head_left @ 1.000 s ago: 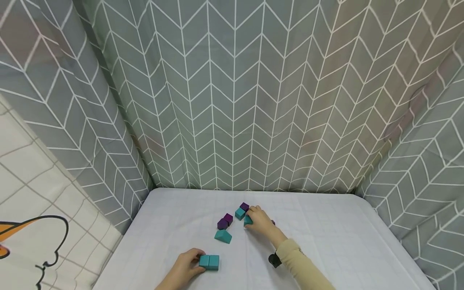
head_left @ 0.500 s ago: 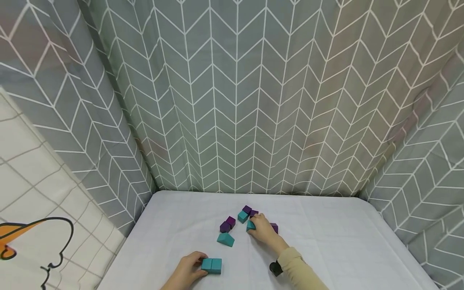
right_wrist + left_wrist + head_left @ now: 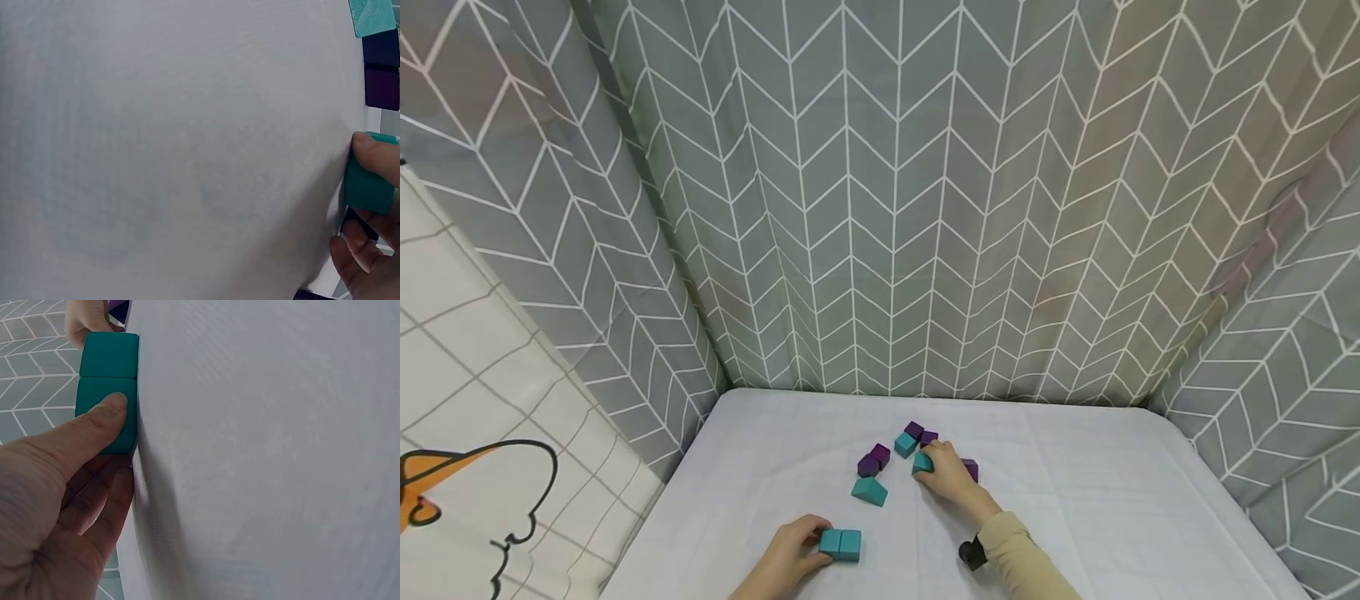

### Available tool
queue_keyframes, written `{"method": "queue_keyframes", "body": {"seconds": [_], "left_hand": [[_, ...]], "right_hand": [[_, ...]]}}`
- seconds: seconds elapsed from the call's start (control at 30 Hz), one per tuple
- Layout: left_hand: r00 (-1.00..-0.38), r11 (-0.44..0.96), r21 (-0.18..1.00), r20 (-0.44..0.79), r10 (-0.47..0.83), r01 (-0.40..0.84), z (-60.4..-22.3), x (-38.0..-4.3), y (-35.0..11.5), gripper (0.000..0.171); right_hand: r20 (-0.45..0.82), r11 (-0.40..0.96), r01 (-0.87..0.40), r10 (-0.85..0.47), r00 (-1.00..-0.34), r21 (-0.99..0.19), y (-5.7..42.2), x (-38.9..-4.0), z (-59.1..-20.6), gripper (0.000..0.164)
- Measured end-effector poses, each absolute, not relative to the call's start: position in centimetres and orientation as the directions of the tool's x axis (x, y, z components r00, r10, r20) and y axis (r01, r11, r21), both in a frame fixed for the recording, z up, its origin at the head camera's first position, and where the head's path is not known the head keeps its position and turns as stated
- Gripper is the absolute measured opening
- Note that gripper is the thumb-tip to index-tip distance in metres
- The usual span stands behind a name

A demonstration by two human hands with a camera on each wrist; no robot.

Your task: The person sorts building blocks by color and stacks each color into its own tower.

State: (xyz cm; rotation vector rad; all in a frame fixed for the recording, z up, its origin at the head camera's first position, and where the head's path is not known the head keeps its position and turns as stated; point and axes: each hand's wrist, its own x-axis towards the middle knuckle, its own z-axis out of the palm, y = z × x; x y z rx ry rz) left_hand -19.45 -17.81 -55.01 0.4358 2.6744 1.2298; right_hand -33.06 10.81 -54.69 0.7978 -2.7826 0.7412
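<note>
Low in the head view, my left hand (image 3: 786,554) pinches the nearer of two teal cubes (image 3: 850,546) lying side by side on the white-covered table. The left wrist view shows my thumb on that teal cube (image 3: 109,415), with the other cube beyond it. Farther back, my right hand (image 3: 949,475) pinches a teal block (image 3: 921,462). In the right wrist view the thumb lies across this teal block (image 3: 369,184), whose full shape is partly covered. Just beyond are another teal cube (image 3: 905,445) and two purple blocks (image 3: 913,429).
Two touching purple blocks (image 3: 868,465) and a teal wedge-like block (image 3: 869,491) stand left of the right hand. A purple block (image 3: 971,469) is behind that hand. A black object (image 3: 972,553) shows at the right sleeve. Patterned curtains (image 3: 895,250) enclose the table (image 3: 1075,483).
My right hand has drawn slightly toward me with the teal block, showing more of a purple block behind it. The left hand keeps its hold. The head view has shifted a little.
</note>
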Motion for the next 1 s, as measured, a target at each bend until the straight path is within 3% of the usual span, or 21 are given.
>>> {"method": "queue_keyframes", "body": {"seconds": [0.27,0.6,1.0], "left_hand": [[-0.918,0.615,0.694,0.179,0.354,0.373,-55.6,-19.7,-17.9,0.032],[-0.928,0.635,0.691,0.149,0.341,0.345,-55.3,-19.6,-17.8,0.031],[-0.918,0.636,0.67,0.198,0.344,0.383,-55.3,-19.7,-17.9,0.032]], "right_hand": [[0.253,0.745,-0.548,-0.486,-0.836,-0.381,10.8,-33.3,-53.5,0.037],[0.357,0.74,-0.565,-0.449,-0.819,-0.366,10.7,-34.2,-49.2,0.022],[0.443,0.688,-0.641,-0.483,-0.755,-0.34,8.6,-32.9,-44.7,0.024]]}}
